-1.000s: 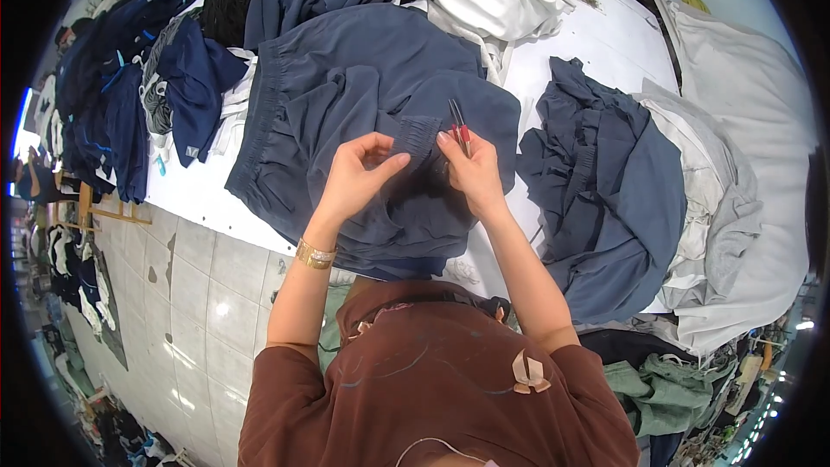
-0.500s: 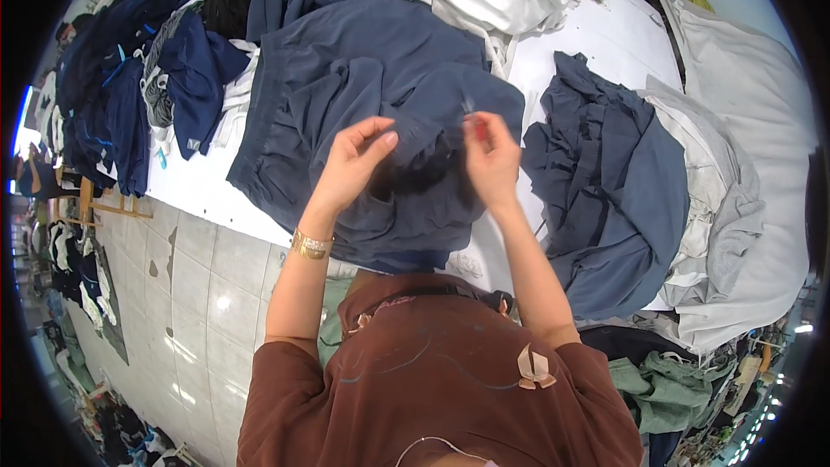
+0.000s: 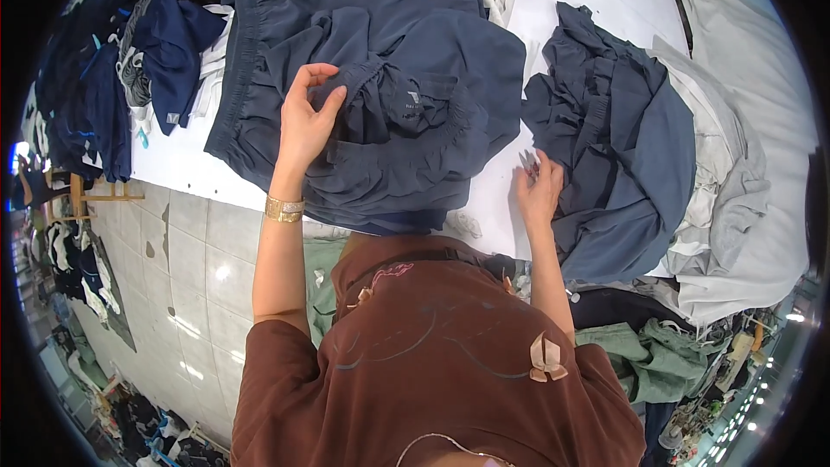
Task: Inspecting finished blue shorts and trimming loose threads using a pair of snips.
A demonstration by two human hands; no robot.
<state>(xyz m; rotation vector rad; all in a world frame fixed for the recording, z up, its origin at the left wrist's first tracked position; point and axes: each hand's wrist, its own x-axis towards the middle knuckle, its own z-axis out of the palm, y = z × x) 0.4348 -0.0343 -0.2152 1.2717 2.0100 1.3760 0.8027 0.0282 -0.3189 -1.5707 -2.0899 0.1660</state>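
At the far left a heap of dark blue clothes [image 3: 91,95] lies along the edge of the white table [image 3: 177,169], and below it the pale tiled floor [image 3: 173,277] shows. Next comes a navy garment with an elastic waistband [image 3: 380,78], spread and bunched across the middle of the table, its near edge hanging toward the person's brown shirt [image 3: 432,363]. The left hand [image 3: 304,121] rests on this garment's left part, wrist bent, with a gold bracelet [image 3: 284,207] on the forearm; its thumb and fingers curl together and pinch a fold of the navy cloth at the gathered band. To the right, on bare white tabletop between the two piles, the right hand [image 3: 538,188] sits with its fingers drawn loosely together around a small metal tool [image 3: 527,160], likely thread snips, whose tips stick up past the fingertips; the hand's outer edge touches a second pile of navy garments [image 3: 614,147] lying crumpled just beside it. Farther right, grey and white fabric [image 3: 743,182] is stacked beyond that pile, and a green cloth [image 3: 666,355] hangs below the table's edge.
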